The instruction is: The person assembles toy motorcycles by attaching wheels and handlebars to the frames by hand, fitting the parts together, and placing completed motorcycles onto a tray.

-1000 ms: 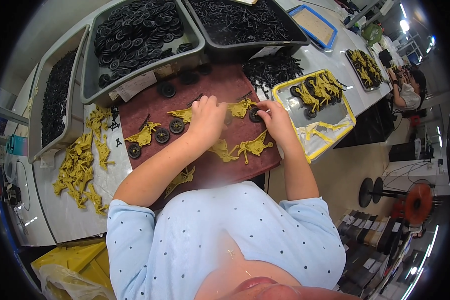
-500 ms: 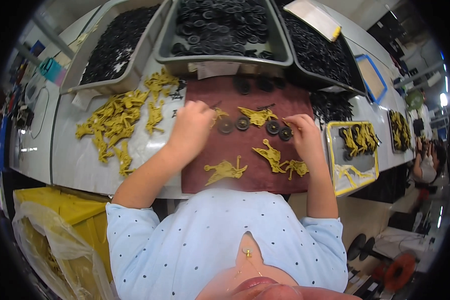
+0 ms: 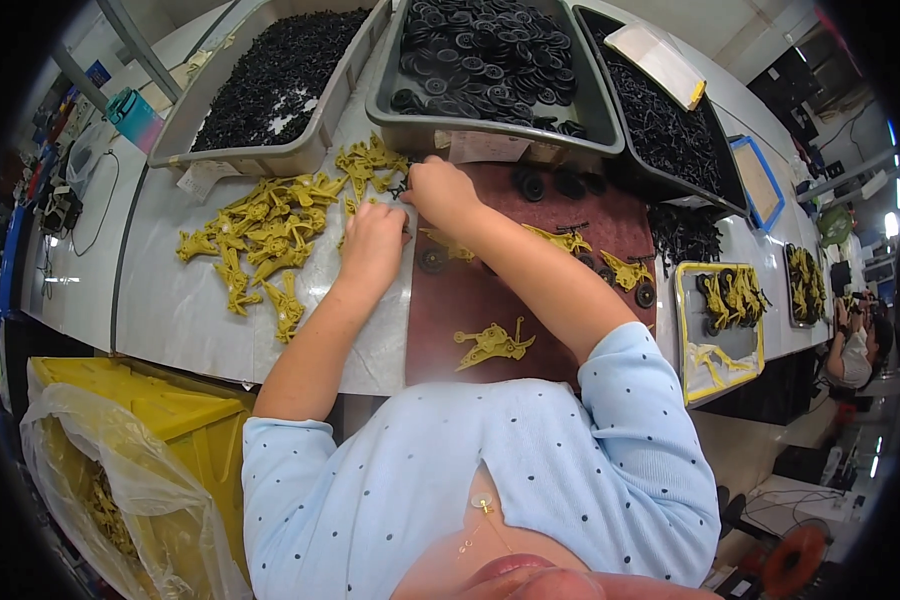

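Pale counter [image 3: 175, 320] below, red cloth [image 3: 450, 310] spread over it! From the head view, the left hand [image 3: 374, 240], fingers curled, sat right beside the heaped yellow pieces [image 3: 280, 225]; the right hand [image 3: 444, 192], just beyond, was in at the small black pieces [image 3: 397, 189]. Whether either gripped anything, you couldn't tell. One yellow frame [image 3: 494, 344] lay toward the cloth's near edge.

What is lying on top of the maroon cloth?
Yellow parts and black wheels lie on the maroon cloth. The person's right forearm crosses above its middle, so whatever lies directly behind the forearm in this view cannot be seen.
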The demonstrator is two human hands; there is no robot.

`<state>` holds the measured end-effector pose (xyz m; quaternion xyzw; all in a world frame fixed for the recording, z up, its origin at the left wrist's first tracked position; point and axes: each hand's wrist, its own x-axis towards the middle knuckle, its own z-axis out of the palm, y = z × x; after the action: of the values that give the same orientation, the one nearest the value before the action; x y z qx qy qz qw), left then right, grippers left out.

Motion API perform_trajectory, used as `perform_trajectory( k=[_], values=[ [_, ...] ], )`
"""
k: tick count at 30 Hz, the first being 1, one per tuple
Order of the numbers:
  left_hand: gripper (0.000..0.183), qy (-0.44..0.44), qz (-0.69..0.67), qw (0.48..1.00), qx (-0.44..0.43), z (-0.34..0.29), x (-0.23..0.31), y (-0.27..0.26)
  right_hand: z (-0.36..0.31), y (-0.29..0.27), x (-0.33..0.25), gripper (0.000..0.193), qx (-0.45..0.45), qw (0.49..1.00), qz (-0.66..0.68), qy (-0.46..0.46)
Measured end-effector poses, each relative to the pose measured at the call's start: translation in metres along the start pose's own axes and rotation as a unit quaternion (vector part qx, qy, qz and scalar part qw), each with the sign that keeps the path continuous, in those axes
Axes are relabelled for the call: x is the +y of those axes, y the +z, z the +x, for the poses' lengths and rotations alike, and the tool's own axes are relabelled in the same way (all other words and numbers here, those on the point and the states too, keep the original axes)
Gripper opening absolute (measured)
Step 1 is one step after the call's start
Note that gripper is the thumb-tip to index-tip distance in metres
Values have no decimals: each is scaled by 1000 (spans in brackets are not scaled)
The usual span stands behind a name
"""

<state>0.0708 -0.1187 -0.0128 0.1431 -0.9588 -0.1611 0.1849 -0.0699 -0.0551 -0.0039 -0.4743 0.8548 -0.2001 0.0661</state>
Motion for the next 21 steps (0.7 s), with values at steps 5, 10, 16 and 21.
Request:
perform_trajectory(
  k=[5,10,16,21],
  values=[
    [18,-9,10,1000,-25,-9,4,-4,5,14,6,23,-45,997,57,9],
    [7,10,-47,999,-19,-21,0,-9,-52,-47,-6,22,3,983,185,0],
    [14,23,-215,974,60,-18,17,-15,-130,-50,20,17,6,956,287,67],
    [30,161,-138,977,22,-17,25,-4,-157,-43,29,23,68,984,164,-7]
  ],
)
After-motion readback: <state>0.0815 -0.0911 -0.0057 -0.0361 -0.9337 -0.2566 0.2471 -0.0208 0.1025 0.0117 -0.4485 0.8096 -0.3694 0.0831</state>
